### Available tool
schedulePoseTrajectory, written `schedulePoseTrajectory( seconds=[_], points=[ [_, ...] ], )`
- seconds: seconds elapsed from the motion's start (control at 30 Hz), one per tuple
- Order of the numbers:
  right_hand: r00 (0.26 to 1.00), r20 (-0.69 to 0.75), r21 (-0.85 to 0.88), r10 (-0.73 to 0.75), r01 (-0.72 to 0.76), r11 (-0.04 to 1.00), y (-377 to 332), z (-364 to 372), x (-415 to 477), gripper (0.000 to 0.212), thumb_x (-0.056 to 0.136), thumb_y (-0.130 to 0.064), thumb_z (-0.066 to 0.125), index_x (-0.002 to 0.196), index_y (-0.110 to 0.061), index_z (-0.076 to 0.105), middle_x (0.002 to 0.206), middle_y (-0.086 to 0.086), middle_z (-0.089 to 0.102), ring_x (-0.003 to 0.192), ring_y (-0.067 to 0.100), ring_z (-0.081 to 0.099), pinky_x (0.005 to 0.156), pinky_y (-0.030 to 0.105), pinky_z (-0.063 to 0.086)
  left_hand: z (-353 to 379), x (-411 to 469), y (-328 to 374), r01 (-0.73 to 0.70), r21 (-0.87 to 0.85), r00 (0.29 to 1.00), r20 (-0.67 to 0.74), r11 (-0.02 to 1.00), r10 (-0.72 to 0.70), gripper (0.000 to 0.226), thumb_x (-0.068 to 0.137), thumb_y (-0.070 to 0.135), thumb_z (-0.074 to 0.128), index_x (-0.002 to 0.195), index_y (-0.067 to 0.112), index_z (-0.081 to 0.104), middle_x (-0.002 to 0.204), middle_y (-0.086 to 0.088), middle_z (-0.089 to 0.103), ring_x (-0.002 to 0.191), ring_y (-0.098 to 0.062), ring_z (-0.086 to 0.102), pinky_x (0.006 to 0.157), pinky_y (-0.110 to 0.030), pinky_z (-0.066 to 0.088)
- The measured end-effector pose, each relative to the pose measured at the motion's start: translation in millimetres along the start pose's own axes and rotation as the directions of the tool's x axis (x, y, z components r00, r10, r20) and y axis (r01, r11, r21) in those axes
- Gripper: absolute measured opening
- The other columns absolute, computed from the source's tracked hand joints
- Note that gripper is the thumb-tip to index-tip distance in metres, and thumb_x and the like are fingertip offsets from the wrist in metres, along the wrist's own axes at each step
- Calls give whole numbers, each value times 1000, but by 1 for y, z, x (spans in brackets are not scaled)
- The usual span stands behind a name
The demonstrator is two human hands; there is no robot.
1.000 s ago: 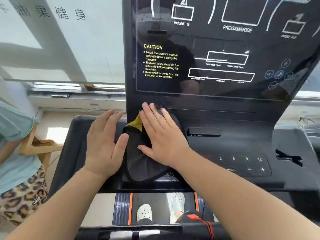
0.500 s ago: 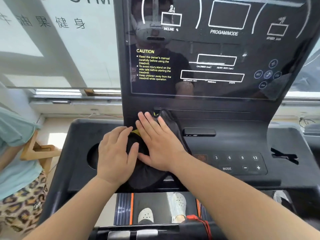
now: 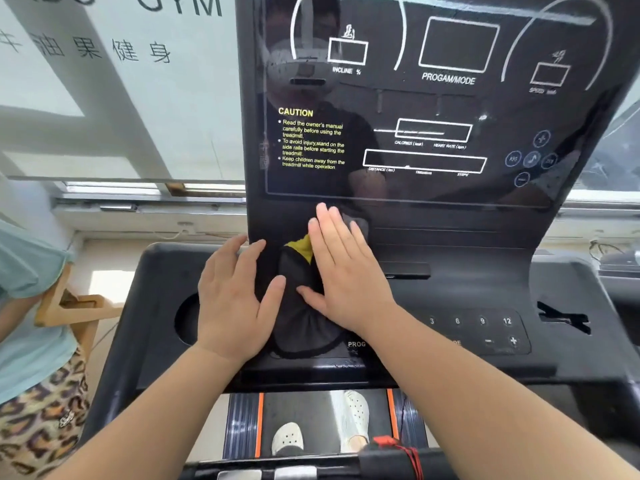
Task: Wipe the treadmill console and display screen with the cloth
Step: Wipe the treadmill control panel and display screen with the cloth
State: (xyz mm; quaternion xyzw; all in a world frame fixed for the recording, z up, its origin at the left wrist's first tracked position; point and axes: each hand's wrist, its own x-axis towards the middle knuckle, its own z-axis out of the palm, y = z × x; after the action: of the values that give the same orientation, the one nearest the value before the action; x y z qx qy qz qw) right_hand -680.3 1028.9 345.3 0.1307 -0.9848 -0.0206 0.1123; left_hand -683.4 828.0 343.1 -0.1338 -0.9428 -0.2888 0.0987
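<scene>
A dark grey cloth (image 3: 304, 323) with a yellow patch lies on the black treadmill console (image 3: 485, 289), just below the glossy display screen (image 3: 415, 109). My right hand (image 3: 346, 271) presses flat on the cloth's right part, fingers straight and pointing up toward the screen's lower edge. My left hand (image 3: 235, 299) lies flat beside it, palm down on the console, its thumb and forefinger on the cloth's left edge. Neither hand grips the cloth. The screen shows white outlines and a yellow caution text.
A round cup holder (image 3: 188, 320) sits left of my left hand. Number buttons (image 3: 471, 322) are on the console's right. Another person in a light teal shirt (image 3: 24, 323) stands at the left edge. My white shoes (image 3: 353, 420) rest on the belt below. A red safety cord (image 3: 408, 452) hangs nearby.
Both hands slid the cloth a little up the console toward the screen's base. My left hand spread flatter and moved slightly left off the cloth.
</scene>
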Motion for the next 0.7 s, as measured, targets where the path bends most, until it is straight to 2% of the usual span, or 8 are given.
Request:
schedulePoseTrajectory(
  seconds=[0.13, 0.3, 0.4, 0.5, 0.6, 0.7],
  points=[
    [1000, 14, 23, 22, -23, 999, 5, -1, -14, 103, 90, -55, 65, 161, 0, 16, 170, 18, 16, 158, 33, 12, 129, 45, 11, 8, 0, 9, -10, -10, 1000, 23, 1000, 10, 60, 94, 50, 42, 142, 14, 50, 152, -12, 43, 140, -31, 38, 115, -52, 30],
    [999, 8, 40, 44, -44, 998, -10, 5, -4, 97, 95, -56, 55, 162, -1, 10, 171, 18, 7, 159, 32, 3, 129, 47, 11, 17, 0, 17, -15, -13, 999, 34, 1000, 15, 62, 94, 51, 42, 143, 14, 49, 154, -12, 41, 141, -31, 37, 116, -51, 29],
    [997, -78, 84, 22, -15, 996, 1, 8, -6, 90, 96, -52, 59, 160, -1, 22, 168, 16, 22, 157, 31, 16, 128, 46, 16, 21, 3, 25, -20, 9, 1000, 22, 1000, 19, 63, 94, 51, 43, 144, 14, 49, 155, -12, 40, 142, -31, 36, 116, -52, 29],
    [987, -146, 149, 70, -48, 988, 25, 7, -18, 87, 92, -51, 66, 156, -2, 34, 155, 14, 41, 150, 32, 28, 125, 47, 27, 28, 5, 35, -20, 22, 1000, 6, 1000, 20, 63, 93, 52, 44, 143, 14, 49, 156, -13, 38, 142, -33, 36, 116, -53, 29],
    [977, -172, 125, 128, -107, 986, 52, 5, -35, 88, 89, -54, 67, 155, -3, 37, 149, 13, 47, 147, 32, 35, 122, 49, 32, 38, 8, 47, -11, 19, 1000, -27, 1000, 11, 63, 92, 51, 46, 142, 13, 50, 156, -15, 36, 140, -36, 36, 114, -54, 29],
    [979, -141, 112, 148, -133, 985, 61, 1, -44, 89, 89, -57, 64, 156, -4, 37, 153, 14, 45, 149, 33, 33, 124, 51, 29, 41, 8, 54, 7, 35, 999, -43, 999, -6, 63, 92, 51, 47, 141, 12, 50, 157, -15, 36, 140, -35, 35, 114, -55, 29]
  ],
)
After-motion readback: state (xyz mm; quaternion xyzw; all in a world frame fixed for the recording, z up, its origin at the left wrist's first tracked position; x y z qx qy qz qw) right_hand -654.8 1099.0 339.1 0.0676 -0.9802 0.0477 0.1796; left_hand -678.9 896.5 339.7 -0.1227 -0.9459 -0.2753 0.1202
